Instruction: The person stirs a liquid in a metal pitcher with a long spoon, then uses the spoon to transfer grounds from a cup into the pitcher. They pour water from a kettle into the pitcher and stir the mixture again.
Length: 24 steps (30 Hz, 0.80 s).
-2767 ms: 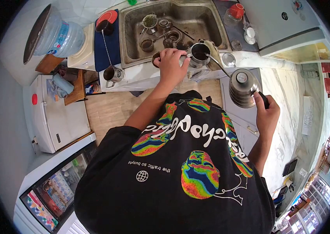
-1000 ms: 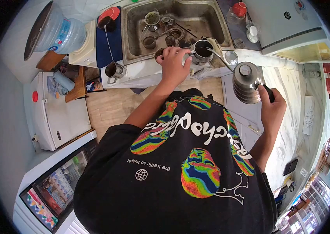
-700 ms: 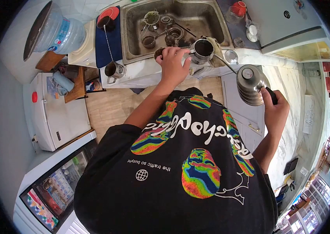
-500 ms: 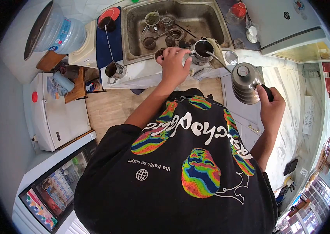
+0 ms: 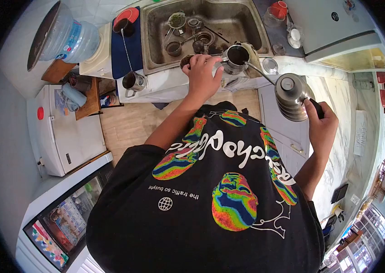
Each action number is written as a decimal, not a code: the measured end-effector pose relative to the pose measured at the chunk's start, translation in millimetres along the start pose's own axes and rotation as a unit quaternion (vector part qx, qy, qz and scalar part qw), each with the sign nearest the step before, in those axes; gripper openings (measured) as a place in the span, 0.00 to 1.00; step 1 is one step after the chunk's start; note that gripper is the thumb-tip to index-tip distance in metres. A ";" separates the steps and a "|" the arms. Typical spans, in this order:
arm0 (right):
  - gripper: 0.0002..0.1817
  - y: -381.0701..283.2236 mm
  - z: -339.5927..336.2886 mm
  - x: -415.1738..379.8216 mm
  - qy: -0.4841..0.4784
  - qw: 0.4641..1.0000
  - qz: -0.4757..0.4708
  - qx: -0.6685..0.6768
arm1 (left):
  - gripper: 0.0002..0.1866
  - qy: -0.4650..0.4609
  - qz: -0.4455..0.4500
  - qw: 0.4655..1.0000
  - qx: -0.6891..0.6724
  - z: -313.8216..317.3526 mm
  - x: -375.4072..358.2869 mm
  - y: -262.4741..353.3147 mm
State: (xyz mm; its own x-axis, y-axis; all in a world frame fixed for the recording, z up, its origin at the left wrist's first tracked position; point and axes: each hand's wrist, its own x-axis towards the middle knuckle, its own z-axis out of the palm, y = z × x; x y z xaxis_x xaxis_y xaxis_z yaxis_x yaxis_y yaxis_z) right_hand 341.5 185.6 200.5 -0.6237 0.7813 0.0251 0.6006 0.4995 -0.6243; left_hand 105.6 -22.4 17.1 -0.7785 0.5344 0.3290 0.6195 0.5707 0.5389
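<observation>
Our right hand [image 5: 321,122] grips one kettle [image 5: 291,93], spout at the rim of the near mug [image 5: 236,60]; dark inside, contents unclear. Left hand [image 5: 203,76] half-curled by its handle, can't tell if gripping. Two steel mugs, both at counter [image 5: 167,86] front edge; far-left mug [image 5: 134,83] has one long spoon [image 5: 126,50]. Sink [image 5: 242,27]: one strainer [image 5: 177,21], green leaves.

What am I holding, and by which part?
Your right hand holds the metal kettle by its black handle. Whether your left hand grips anything, I can't tell.
</observation>
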 end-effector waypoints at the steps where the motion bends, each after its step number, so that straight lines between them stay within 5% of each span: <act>1: 0.21 -0.6 0.4 0.0 -0.006 1.000 -0.002 -0.005 | 0.15 0.000 0.001 1.000 0.001 0.1 -0.7 0.7; 24: 0.22 2.7 2.5 0.3 0.008 1.000 -0.028 -0.012 | 0.16 -0.002 0.018 1.000 -0.012 0.3 -10.5 -1.2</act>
State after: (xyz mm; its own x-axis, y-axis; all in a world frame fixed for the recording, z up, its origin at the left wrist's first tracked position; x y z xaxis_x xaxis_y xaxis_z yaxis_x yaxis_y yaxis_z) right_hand 341.7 186.2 196.9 -0.6483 0.7579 0.0725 0.5770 0.5512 -0.6027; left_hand 113.1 -28.5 12.9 -0.7557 0.5568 0.3446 0.6440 0.5367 0.5451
